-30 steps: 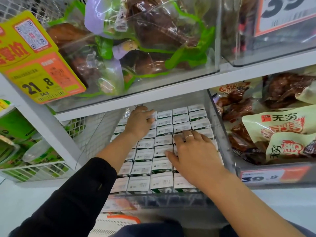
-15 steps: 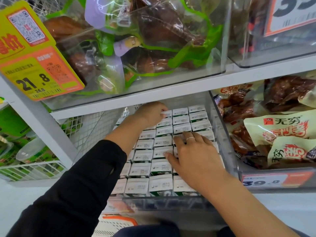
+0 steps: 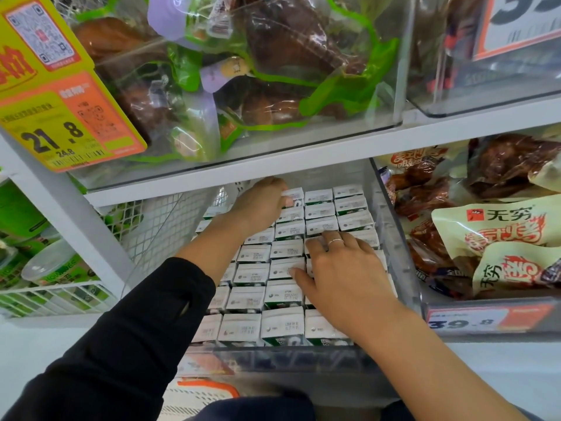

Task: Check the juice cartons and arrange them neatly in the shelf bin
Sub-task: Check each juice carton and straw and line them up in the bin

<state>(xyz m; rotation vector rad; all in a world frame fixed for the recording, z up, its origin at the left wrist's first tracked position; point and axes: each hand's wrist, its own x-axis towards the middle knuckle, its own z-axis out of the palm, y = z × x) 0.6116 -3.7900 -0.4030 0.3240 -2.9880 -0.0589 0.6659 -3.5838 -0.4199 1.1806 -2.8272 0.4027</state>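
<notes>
Rows of small juice cartons (image 3: pixel 252 275) with white tops and green sides stand packed in a clear shelf bin (image 3: pixel 303 360). My left hand (image 3: pixel 261 205) reaches deep under the upper shelf, its fingers curled over a carton in the back row (image 3: pixel 296 196). My right hand (image 3: pixel 343 271) lies flat with spread fingers on the cartons in the right-hand columns and presses on their tops. There is a ring on one finger. The cartons under both hands are hidden.
The white shelf edge (image 3: pixel 303 159) hangs low over the bin's back rows. Above it is a clear bin of bagged meat (image 3: pixel 273 86) and a yellow price tag (image 3: pixel 60 117). Snack packs (image 3: pixel 501 232) fill the right bin. A white wire basket (image 3: pixel 54 296) stands at the left.
My left hand has moved farther back and to the right, from the left columns to the back row. My right hand has stayed flat on the cartons.
</notes>
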